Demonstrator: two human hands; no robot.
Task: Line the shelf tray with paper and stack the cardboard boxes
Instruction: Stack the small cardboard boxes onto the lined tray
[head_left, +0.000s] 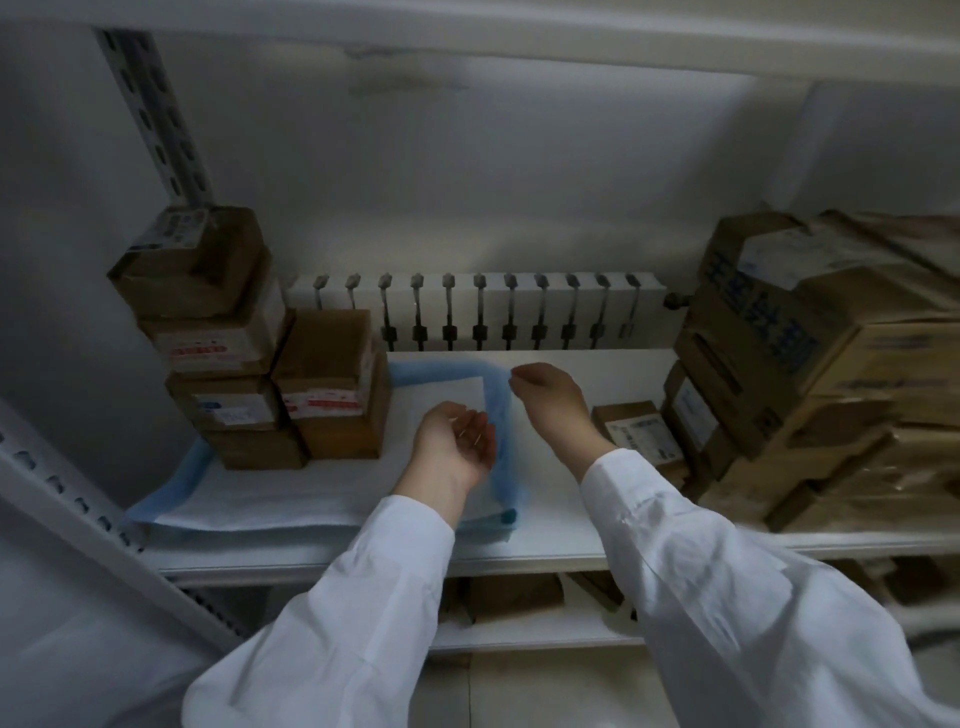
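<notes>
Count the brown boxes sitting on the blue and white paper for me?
6. Four stand stacked at the left: top, second, third, bottom. Beside them two more: upper, lower. Others may hide behind.

Two bare hands, left hand, right hand, long loose white sleeves, creased cuffs

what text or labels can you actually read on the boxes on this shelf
Nothing can be quoted with confidence.
large carton: big blue printed characters on its side, too blurred to read.
top box of the left stack: white label, too small.
boxes with red-striped labels: print blurred.
small flat box by the right hand: white label, illegible.
</notes>
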